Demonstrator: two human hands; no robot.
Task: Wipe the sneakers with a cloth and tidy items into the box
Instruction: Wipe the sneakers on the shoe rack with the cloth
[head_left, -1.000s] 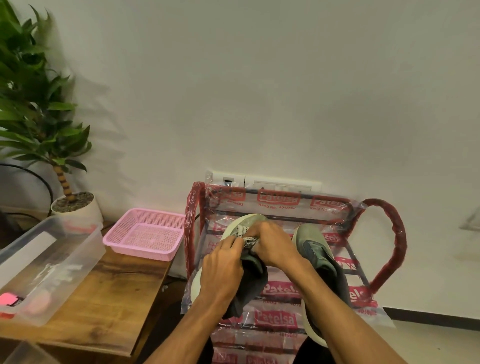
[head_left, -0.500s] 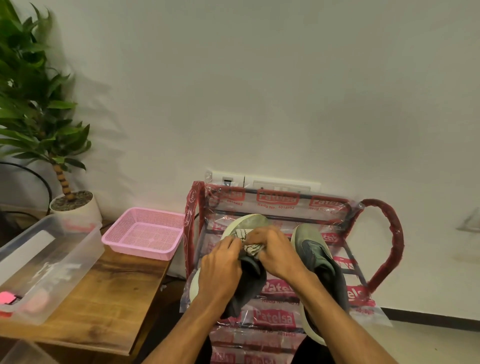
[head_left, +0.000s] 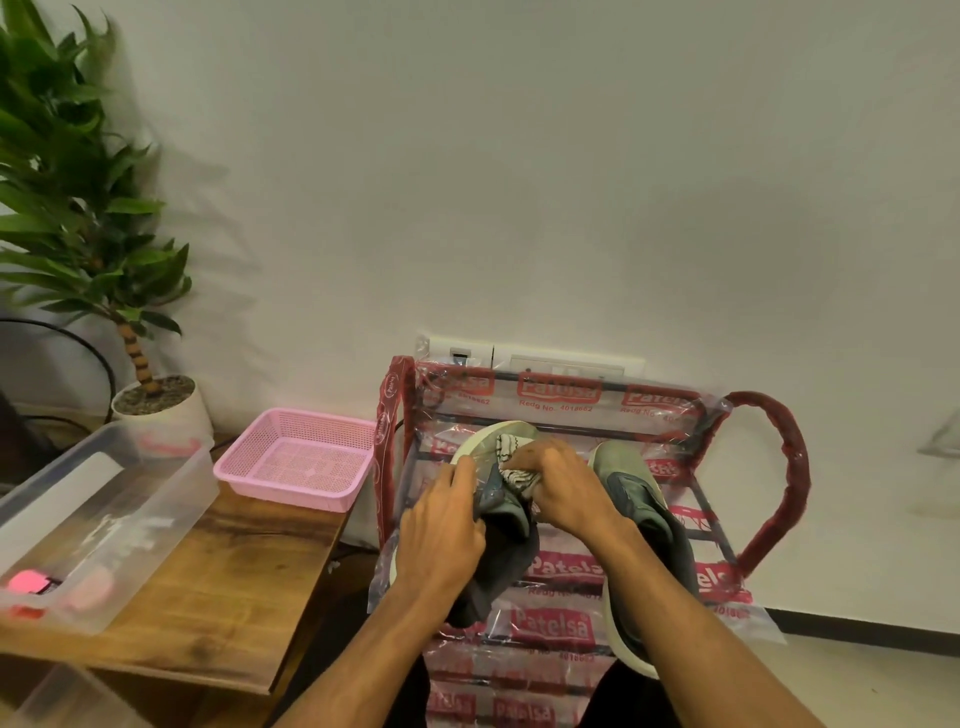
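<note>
Two grey-green sneakers rest on a plastic-wrapped red shoe rack (head_left: 784, 499). My left hand (head_left: 441, 535) grips the left sneaker (head_left: 498, 566) at its side, tilting it so the pale sole faces away. My right hand (head_left: 566, 493) is closed on a white patterned cloth (head_left: 511, 467) pressed against that sneaker's toe. The right sneaker (head_left: 644, 525) lies beside my right forearm, untouched. A clear plastic box (head_left: 104, 514) stands on the wooden table at the left, with pink items inside.
A pink mesh basket (head_left: 301, 462) sits on the wooden table (head_left: 234, 587) between the box and the rack. A potted plant (head_left: 150, 400) stands behind the box. A wall socket strip (head_left: 530, 358) is behind the rack.
My right hand has shifted the cloth slightly along the sneaker's toe, showing more of the white cloth. My left hand keeps its hold on the sneaker.
</note>
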